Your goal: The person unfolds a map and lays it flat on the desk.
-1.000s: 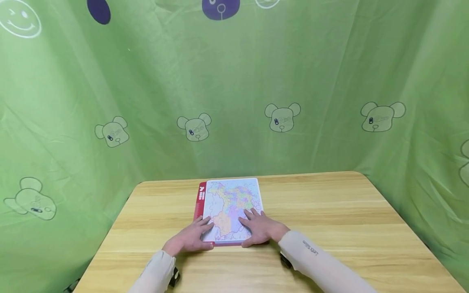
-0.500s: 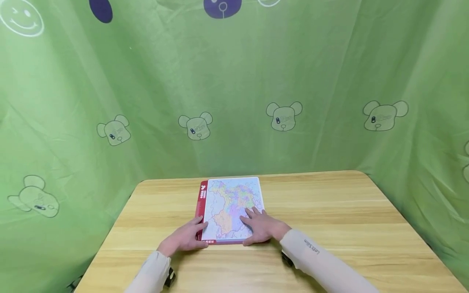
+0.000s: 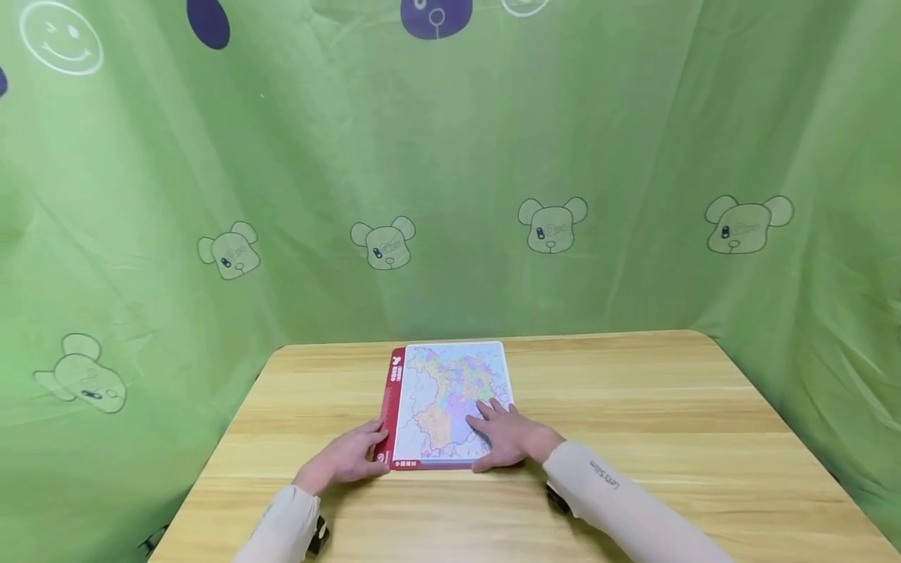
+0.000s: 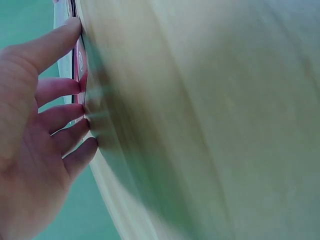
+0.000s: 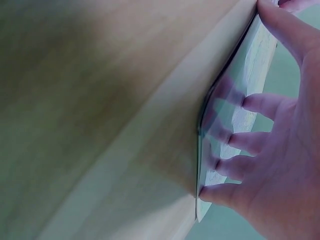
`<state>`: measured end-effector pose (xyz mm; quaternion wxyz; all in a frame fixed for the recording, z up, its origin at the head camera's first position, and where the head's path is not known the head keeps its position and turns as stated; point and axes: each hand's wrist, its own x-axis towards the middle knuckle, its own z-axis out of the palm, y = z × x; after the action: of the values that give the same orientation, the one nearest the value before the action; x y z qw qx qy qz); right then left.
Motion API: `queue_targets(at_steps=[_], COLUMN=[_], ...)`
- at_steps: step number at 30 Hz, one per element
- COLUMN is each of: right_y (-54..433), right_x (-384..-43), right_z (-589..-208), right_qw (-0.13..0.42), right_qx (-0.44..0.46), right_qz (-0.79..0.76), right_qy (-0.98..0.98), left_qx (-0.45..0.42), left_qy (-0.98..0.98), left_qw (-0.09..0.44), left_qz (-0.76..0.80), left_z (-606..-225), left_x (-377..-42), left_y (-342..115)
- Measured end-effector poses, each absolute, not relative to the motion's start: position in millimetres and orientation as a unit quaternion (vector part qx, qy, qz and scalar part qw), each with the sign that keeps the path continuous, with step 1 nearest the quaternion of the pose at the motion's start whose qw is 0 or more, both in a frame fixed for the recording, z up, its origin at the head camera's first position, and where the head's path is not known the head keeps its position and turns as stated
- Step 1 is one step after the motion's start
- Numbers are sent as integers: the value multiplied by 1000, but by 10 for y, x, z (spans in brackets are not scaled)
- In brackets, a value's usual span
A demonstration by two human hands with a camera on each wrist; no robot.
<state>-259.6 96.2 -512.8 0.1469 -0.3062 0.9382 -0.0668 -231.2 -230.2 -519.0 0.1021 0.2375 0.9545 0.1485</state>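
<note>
A green curtain [image 3: 450,117] patterned with bear heads stands behind a wood-grain table [image 3: 633,407], on which, toward the far side, lies a stack: a pastel regional map sheet [image 3: 422,391] with white edges, apparently on top of a red-bordered sheet [image 3: 393,383] that shows along the left and part of the near side. The right hand [image 3: 508,436] lies with fingers spread over the map's near right corner, thumb at the near edge; the left hand [image 3: 354,456] has loosely straightened fingers touching the red border at the near left corner, and whether a tip reaches under cannot be told. The likeliest trouble is slipping: uneven pressure from the two hands on the glossy surface could skew the top sheet, and a sideways push could bend the corner. Against a second ago, the left fingers have left the map for the border, baring its near-corner lettering [image 3: 405,464], while the right hand stays put.
</note>
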Motion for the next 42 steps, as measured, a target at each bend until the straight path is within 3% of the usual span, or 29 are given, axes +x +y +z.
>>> queue_targets(at_steps=[42], right_y=[426], right_x=[-2489], right_z=[-5095], right_qw=[68], right_qx=[-432], right_qz=[-59], right_qy=[898], left_qx=[249], left_qy=[953], left_qw=[112], left_qz=[129], left_z=[-5139], left_x=[-2304], left_y=[-2282])
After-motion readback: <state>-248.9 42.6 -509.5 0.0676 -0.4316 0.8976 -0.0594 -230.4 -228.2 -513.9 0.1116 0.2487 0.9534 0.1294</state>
